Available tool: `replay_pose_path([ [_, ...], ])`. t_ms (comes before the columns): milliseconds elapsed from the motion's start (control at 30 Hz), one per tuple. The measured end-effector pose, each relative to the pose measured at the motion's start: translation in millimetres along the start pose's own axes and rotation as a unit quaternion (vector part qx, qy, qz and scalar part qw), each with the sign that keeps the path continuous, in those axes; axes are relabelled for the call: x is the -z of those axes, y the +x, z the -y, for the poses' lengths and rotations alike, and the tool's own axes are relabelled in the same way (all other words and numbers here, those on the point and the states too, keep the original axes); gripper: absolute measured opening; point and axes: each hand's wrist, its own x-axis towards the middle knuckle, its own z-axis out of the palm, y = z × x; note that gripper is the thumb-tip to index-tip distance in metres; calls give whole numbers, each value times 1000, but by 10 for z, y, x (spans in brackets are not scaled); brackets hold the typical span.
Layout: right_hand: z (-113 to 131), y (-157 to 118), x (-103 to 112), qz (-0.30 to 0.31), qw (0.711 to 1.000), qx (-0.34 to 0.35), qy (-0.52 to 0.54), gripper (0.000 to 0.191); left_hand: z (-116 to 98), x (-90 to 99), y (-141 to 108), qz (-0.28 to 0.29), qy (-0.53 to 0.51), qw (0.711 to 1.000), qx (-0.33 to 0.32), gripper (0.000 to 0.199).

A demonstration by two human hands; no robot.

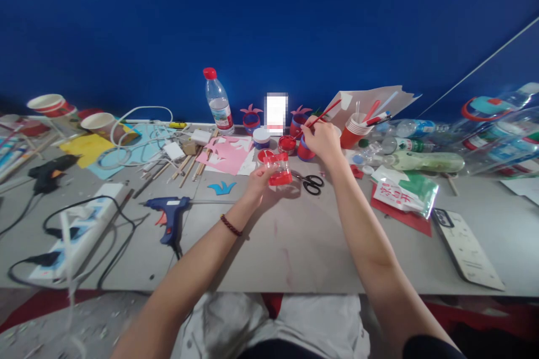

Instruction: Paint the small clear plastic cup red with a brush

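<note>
A clear plastic piece partly painted red is held in my left hand, above the middle of the table. My right hand is closed around a thin red paintbrush, whose lower end points toward an open jar of red paint. Just left of that jar stands a white-lidded jar. Black-handled scissors lie between my forearms. A blue and red painted cup stands partly behind my right hand.
A blue glue gun, blue paper cutout and power strip lie left. A capped bottle stands behind. Right are a red cup with pens, several plastic bottles and a phone.
</note>
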Motion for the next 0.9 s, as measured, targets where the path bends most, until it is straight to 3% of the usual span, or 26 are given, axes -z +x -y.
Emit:
replay_pose_path([
  [100,20,-9,31,6,1000,-3,2,28,-16,-31,-21,-33,44,998,-28,38],
  [533,-23,-15,-10,-73,994,20,79,25,-7,-27,-18,-30,58,997,-39,36],
  [900,-47,1,-80,-31,997,39,58,26,-30,-57,-33,-33,58,997,-28,37],
])
